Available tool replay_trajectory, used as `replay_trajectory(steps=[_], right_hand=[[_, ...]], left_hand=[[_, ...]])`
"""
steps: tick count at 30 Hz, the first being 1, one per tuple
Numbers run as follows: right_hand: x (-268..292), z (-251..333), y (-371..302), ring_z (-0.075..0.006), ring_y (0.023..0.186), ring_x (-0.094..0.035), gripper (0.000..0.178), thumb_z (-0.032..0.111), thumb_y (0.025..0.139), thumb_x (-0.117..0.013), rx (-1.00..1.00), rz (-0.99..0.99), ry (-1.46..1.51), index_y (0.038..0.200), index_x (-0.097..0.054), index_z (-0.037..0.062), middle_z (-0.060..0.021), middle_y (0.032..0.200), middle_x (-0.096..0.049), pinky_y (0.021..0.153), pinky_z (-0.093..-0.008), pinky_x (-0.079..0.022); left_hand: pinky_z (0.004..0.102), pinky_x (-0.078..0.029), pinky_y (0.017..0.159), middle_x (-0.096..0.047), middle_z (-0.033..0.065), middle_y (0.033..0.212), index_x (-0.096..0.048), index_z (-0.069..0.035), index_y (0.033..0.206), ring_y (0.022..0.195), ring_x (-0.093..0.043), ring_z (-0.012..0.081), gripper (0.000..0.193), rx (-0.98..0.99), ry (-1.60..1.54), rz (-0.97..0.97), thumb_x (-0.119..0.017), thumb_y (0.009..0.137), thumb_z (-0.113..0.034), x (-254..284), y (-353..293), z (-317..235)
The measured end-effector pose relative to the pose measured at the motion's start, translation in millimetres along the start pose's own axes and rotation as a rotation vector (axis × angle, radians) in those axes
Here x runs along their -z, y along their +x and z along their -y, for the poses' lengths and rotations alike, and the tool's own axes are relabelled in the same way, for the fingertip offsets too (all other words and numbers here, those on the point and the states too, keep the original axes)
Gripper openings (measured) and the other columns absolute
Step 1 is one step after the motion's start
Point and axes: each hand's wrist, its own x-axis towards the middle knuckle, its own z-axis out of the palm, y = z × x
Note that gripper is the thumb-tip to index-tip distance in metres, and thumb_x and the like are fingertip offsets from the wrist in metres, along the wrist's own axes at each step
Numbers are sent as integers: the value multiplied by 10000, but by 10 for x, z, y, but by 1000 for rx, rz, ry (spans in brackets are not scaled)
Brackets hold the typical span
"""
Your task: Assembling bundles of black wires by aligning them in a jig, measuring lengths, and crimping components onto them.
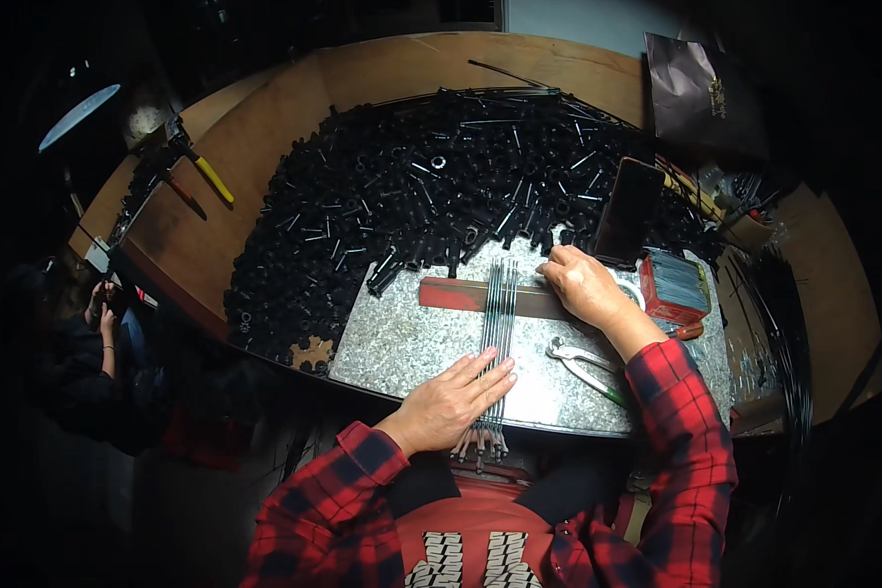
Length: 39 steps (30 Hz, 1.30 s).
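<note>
My left hand (451,402) lies flat, fingers stretched, across a bundle of thin dark rods (500,304). The rods run side by side over a reddish-brown bar (451,293) and past the near edge of a speckled stone slab (392,348); their near ends look thicker. Beyond the bar's right end is my right hand (588,284), fingers curled together at the border of a heap of black tubular parts (402,196). What its fingertips hold, if anything, is hidden. Metal pincers (583,357) lie on the slab below my right wrist.
A dark phone (629,211) stands upright behind my right hand. Beside it sit a red box (678,284) of thin grey pieces and a white ring (629,290). Wooden walls (598,73) enclose the heap. Long black rods (789,343) hang at the right; another person's hands (106,304) show far left.
</note>
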Motion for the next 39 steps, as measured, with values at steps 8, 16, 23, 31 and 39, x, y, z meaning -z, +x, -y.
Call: replay_trajectory(steps=[8,16,23,31,39], right_hand=[[-26,-5,-12,-281,850,-580,114,66,805,-545,5,23,1,856,-642,32,-113,834,-551,729,-381,-502],[-32,-18,7,-268,816,-582,148,76,804,-591,63,-63,-29,928,-660,34,-99,808,-548,678,-379,-496],[8,79,31,-308,857,-581,87,53,808,-529,-15,115,7,807,-602,6,-141,857,-544,732,-401,-498],[-37,28,23,-264,812,-580,192,75,796,-576,45,-28,-28,958,-674,41,-101,819,-543,693,-370,-496],[-52,43,63,-252,863,-580,237,72,794,-570,3,-22,-40,996,-691,46,-94,844,-554,725,-351,-499]], left_hand=[[426,-315,1108,-373,110,1476,-396,-21,1398,1366,-348,301,774,-3,-4,5,-613,786,-443,7,21,-7],[426,-310,1111,-379,110,1472,-403,-22,1394,1371,-340,300,795,16,-42,9,-644,762,-440,58,28,-29],[425,-309,1113,-386,114,1467,-402,-20,1394,1372,-338,305,778,4,-42,-2,-651,764,-403,47,26,-12],[427,-306,1116,-389,130,1463,-403,-3,1388,1376,-336,306,767,-2,-45,-6,-664,748,-335,4,14,0],[426,-307,1111,-394,135,1458,-405,3,1384,1376,-336,310,739,7,-53,-19,-620,807,-405,48,34,-24]])
